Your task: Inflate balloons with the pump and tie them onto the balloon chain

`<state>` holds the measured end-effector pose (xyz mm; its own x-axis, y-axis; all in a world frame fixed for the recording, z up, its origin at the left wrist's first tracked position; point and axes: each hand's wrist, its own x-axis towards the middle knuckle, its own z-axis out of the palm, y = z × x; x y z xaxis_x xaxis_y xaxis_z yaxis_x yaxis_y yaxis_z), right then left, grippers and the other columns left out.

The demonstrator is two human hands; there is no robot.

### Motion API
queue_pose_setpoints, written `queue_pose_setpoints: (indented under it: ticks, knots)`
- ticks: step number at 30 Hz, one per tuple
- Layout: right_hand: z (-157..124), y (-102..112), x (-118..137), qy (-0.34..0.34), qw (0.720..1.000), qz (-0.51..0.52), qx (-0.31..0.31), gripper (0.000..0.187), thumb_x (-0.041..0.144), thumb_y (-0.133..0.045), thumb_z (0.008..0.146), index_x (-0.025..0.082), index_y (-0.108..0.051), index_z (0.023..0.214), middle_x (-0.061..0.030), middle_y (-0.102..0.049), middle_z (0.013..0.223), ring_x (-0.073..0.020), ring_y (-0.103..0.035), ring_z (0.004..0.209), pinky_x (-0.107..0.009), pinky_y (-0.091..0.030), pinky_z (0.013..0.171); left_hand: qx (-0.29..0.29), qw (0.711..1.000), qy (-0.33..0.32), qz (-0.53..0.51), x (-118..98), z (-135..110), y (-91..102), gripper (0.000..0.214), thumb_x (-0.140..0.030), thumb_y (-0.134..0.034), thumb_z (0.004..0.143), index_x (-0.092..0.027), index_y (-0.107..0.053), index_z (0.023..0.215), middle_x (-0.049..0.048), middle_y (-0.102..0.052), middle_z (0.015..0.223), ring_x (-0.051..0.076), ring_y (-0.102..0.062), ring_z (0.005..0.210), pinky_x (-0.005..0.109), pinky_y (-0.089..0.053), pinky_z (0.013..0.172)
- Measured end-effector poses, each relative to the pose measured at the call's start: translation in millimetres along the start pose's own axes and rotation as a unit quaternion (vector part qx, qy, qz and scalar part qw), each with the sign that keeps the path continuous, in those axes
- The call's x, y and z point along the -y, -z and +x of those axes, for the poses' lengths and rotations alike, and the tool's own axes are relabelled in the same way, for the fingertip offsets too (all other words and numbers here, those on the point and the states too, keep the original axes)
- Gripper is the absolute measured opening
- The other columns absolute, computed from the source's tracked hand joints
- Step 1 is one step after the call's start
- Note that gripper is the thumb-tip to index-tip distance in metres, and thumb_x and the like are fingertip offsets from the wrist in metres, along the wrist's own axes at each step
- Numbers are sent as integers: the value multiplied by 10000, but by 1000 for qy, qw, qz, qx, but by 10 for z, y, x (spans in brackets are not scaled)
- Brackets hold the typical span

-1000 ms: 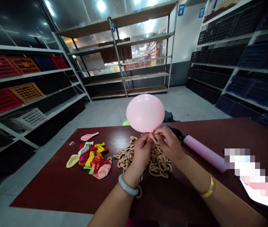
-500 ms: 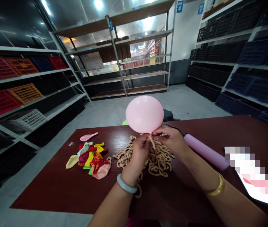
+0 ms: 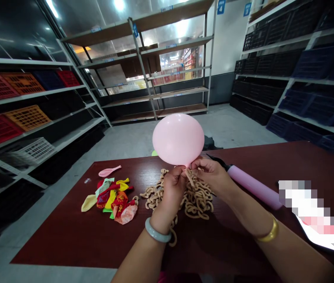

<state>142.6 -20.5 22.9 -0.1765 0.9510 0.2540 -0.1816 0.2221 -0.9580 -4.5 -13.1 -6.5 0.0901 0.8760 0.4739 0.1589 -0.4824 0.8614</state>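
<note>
An inflated pink balloon (image 3: 178, 138) floats just above the dark red table (image 3: 66, 232), neck downward. My left hand (image 3: 171, 188) is pinched on the neck from the left. My right hand (image 3: 211, 175) pinches the same neck from the right, fingers closed. Directly below both hands lies a heap of beige chain links (image 3: 194, 198).
A pile of flat coloured balloons (image 3: 112, 198) and a single flat pink balloon (image 3: 109, 171) lie left of the chain. A pink hand pump (image 3: 253, 187) lies to the right, and a white sheet (image 3: 317, 236) at the right edge. Shelving with crates lines the room.
The balloon has shifted slightly left and up with both hands still pinched on its neck. My right hand has slid a little along the neck.
</note>
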Motion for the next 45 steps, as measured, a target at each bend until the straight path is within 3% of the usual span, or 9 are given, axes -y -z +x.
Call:
queue_pose_setpoints:
  ticks: [4, 13, 17, 20, 23, 27, 32, 37, 45]
  knots:
    - [-11, -102, -43, -65, 980, 177, -63, 197, 345, -718, 725, 200, -595, 776, 27, -578, 707, -74, -494, 564, -199, -357, 494, 17, 999, -7, 38, -16, 9, -17, 215, -316, -525, 875, -157, -643, 791, 14, -592, 666, 132, -515, 626, 237, -406, 606]
    - [89, -85, -165, -73, 940, 241, -230, 268, 335, -765, 607, 196, -575, 736, 29, -549, 637, -88, -464, 513, -229, -402, 499, 101, 986, -63, 114, -101, -22, -193, 211, -252, -493, 892, -174, -659, 788, 46, -677, 782, 166, -591, 742, 273, -441, 706]
    - [107, -54, -246, -78, 951, 229, -194, 270, 345, -771, 619, 189, -602, 760, 31, -567, 649, -93, -493, 547, -236, -424, 545, 70, 985, -58, 150, -60, -20, -170, 263, -285, -454, 916, -165, -644, 780, 52, -665, 757, 164, -586, 713, 266, -434, 682]
    - [102, -85, -324, -95, 974, 149, -142, 309, 435, -735, 677, 175, -654, 823, -7, -636, 738, -128, -563, 644, -268, -458, 627, 13, 981, -41, 191, 14, -9, -109, 277, -283, -424, 929, -160, -633, 796, 58, -659, 765, 165, -587, 706, 263, -428, 667]
    - [100, -132, -385, -101, 983, 102, -111, 345, 427, -767, 639, 158, -687, 838, -39, -680, 808, -178, -613, 767, -310, -471, 733, 1, 963, -51, 264, 91, 10, -80, 219, -213, -436, 908, -151, -640, 857, 89, -670, 810, 196, -605, 749, 295, -439, 695]
    - [97, -167, -378, -105, 967, 174, -153, 355, 327, -823, 557, 168, -692, 846, -25, -699, 809, -190, -630, 771, -317, -469, 751, 31, 951, -76, 297, 125, 18, -102, 235, -173, -418, 901, -142, -646, 950, 136, -680, 918, 233, -625, 845, 338, -458, 755]
    - [184, -95, -363, -108, 958, 204, -171, 280, 336, -814, 565, 179, -659, 737, 4, -670, 734, -141, -598, 656, -276, -471, 639, 43, 955, -38, 292, 62, 25, -43, 287, -322, -464, 907, -173, -640, 1078, 120, -690, 972, 249, -636, 881, 369, -469, 771]
    - [499, 27, -470, -128, 961, 180, -165, 267, 323, -808, 562, 163, -645, 700, -10, -647, 699, -124, -572, 600, -248, -457, 534, 3, 965, 2, 263, 56, 56, 49, 320, -372, -444, 916, -196, -622, 1115, 96, -687, 1043, 245, -633, 936, 387, -464, 814]
    - [1348, 130, -445, -130, 973, 118, -148, 210, 298, -745, 684, 150, -657, 805, -24, -646, 718, -97, -558, 590, -227, -480, 544, -38, 971, -11, 234, 138, 74, 64, 276, -327, -420, 929, -195, -632, 1047, 73, -687, 994, 227, -626, 925, 374, -459, 816]
